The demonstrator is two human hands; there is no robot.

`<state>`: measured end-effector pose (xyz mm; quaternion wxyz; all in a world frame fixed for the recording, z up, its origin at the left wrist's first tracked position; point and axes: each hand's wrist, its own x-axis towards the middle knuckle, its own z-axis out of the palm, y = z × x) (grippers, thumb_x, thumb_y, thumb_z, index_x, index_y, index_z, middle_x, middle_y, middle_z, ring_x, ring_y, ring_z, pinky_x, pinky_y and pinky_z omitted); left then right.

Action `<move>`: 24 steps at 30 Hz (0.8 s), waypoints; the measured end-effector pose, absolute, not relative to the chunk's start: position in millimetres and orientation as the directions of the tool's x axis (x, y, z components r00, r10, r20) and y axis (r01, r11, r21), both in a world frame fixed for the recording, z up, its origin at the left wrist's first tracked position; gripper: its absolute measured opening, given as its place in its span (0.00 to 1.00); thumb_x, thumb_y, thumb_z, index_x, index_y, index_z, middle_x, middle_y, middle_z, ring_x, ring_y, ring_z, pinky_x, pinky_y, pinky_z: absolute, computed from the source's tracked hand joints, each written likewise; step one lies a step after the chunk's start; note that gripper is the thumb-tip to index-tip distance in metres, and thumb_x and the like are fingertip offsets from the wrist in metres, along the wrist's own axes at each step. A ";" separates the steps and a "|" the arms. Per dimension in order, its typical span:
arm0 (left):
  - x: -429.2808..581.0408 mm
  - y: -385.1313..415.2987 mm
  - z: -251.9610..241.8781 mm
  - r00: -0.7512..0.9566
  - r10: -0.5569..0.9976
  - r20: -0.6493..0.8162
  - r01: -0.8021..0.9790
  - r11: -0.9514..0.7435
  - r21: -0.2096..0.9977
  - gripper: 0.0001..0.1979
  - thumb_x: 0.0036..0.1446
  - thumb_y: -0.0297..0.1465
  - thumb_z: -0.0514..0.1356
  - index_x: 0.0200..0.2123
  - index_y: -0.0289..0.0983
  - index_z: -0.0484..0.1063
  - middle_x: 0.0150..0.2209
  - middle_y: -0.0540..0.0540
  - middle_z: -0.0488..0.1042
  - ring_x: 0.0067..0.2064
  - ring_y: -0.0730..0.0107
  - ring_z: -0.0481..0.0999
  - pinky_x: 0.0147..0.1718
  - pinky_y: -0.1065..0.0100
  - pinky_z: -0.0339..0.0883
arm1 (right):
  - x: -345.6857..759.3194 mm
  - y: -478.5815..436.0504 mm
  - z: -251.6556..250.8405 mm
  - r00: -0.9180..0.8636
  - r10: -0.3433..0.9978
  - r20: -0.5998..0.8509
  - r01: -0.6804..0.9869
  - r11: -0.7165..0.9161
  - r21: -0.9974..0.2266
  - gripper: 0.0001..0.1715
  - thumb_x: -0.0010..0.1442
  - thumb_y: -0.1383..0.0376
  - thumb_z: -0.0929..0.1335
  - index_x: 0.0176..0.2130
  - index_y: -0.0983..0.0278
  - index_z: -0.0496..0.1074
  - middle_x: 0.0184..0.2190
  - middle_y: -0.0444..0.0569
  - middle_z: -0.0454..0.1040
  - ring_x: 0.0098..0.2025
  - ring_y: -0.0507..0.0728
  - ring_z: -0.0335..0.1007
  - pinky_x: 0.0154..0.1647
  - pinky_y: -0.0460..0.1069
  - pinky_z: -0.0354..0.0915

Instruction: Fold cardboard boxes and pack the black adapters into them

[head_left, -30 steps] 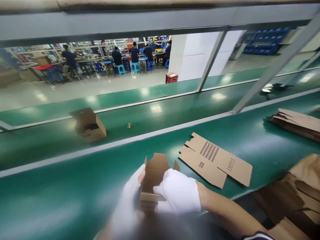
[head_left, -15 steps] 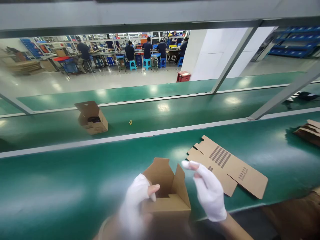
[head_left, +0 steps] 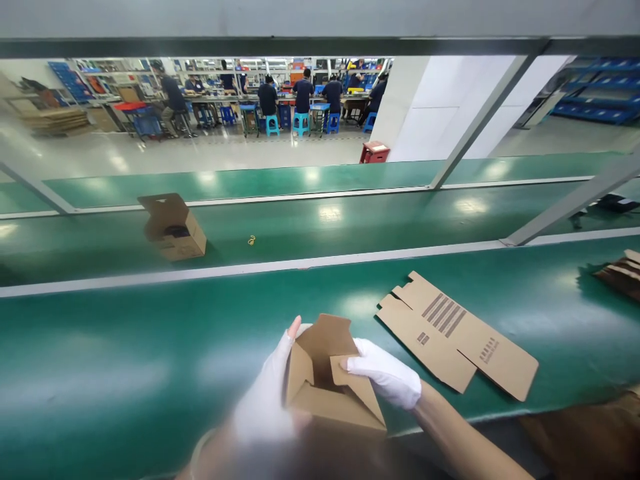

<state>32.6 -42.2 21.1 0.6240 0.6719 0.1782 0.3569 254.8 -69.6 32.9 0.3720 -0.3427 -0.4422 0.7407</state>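
Low at centre, just over the near edge of the green table (head_left: 125, 347): box (head_left: 330, 407), small, brown, top open, flaps partly folded in. Clasped along its left wall by left hand (head_left: 267, 400), white-gloved and blurred, one bare fingertip poking above the rim. Met from the right by right hand (head_left: 387, 381), also gloved, fingers stretched flat on a side flap tipped inward. Thumb hidden, so impossible to tell whether pinching that flap or only pressing on it.

Just right of the hands, flat on the table and apart from the box: blank (head_left: 457, 333), unfolded, printed with dark bars. Farther right, at the frame's edge: stack (head_left: 620, 273) of more flat cardboard. At the bottom right corner, a brown blurred mass, too unclear to name.

Beyond a pale rail, on the belt (head_left: 400, 220): second box (head_left: 175, 230), upright, lid flap raised, something dark inside. Near it, to its right, a tiny yellow bit (head_left: 251, 240), too small to identify.

Far back, across a shiny floor: workers (head_left: 303, 93) in dark shirts at benches, backs turned, blue stools (head_left: 300, 123) beneath them, and a red crate (head_left: 374, 152) beside a white pillar.
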 end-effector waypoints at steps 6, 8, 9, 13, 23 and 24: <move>29.0 -40.2 17.5 0.689 0.645 0.330 -0.236 -0.232 0.944 0.50 0.43 0.50 0.64 0.64 0.42 0.43 0.51 0.37 0.63 0.53 0.45 0.65 0.54 0.45 0.57 | 287.7 -48.8 34.0 -0.674 0.727 -0.129 -0.118 -0.279 -0.953 0.36 0.51 0.53 0.72 0.56 0.64 0.66 0.57 0.55 0.65 0.60 0.61 0.59 0.60 0.56 0.56; 27.8 -40.0 15.1 0.693 0.626 0.357 -0.226 -0.281 0.933 0.49 0.42 0.49 0.64 0.63 0.41 0.46 0.47 0.39 0.65 0.52 0.47 0.65 0.56 0.45 0.54 | 286.5 -40.2 50.7 -0.698 0.682 -0.219 0.130 -0.180 -0.975 0.36 0.53 0.52 0.70 0.57 0.64 0.64 0.56 0.54 0.66 0.59 0.61 0.61 0.58 0.55 0.58; 27.1 -39.8 14.5 0.698 0.615 0.367 -0.217 -0.308 0.926 0.48 0.42 0.49 0.64 0.63 0.41 0.48 0.46 0.39 0.65 0.52 0.48 0.64 0.56 0.46 0.53 | 282.0 -36.7 61.2 -0.687 0.666 -0.292 0.304 -0.102 -0.947 0.36 0.53 0.51 0.69 0.56 0.64 0.65 0.52 0.53 0.70 0.54 0.61 0.66 0.53 0.54 0.62; 25.5 -38.4 15.8 0.705 0.593 0.389 -0.175 -0.386 0.906 0.46 0.42 0.50 0.63 0.62 0.42 0.50 0.45 0.41 0.66 0.47 0.53 0.66 0.52 0.51 0.57 | 249.0 -30.9 97.2 -0.543 0.685 -0.486 0.766 0.166 -0.622 0.25 0.47 0.51 0.71 0.42 0.61 0.73 0.23 0.41 0.73 0.24 0.55 0.68 0.25 0.47 0.60; 22.5 -25.8 21.8 0.643 0.659 0.390 -0.156 -0.387 0.909 0.46 0.44 0.53 0.61 0.62 0.39 0.51 0.44 0.41 0.67 0.46 0.55 0.67 0.50 0.54 0.59 | 235.8 -39.0 96.0 -0.428 0.853 -0.298 0.874 0.307 -0.376 0.24 0.51 0.53 0.68 0.46 0.60 0.68 0.30 0.45 0.75 0.29 0.59 0.72 0.24 0.49 0.61; 20.3 -18.9 24.0 0.602 0.699 0.386 -0.136 -0.387 0.912 0.45 0.45 0.53 0.60 0.61 0.38 0.53 0.44 0.41 0.67 0.47 0.54 0.67 0.51 0.54 0.58 | 241.5 -42.9 99.0 -0.424 0.890 -0.167 0.868 0.347 -0.356 0.23 0.55 0.56 0.66 0.49 0.60 0.67 0.36 0.48 0.76 0.34 0.60 0.73 0.30 0.51 0.65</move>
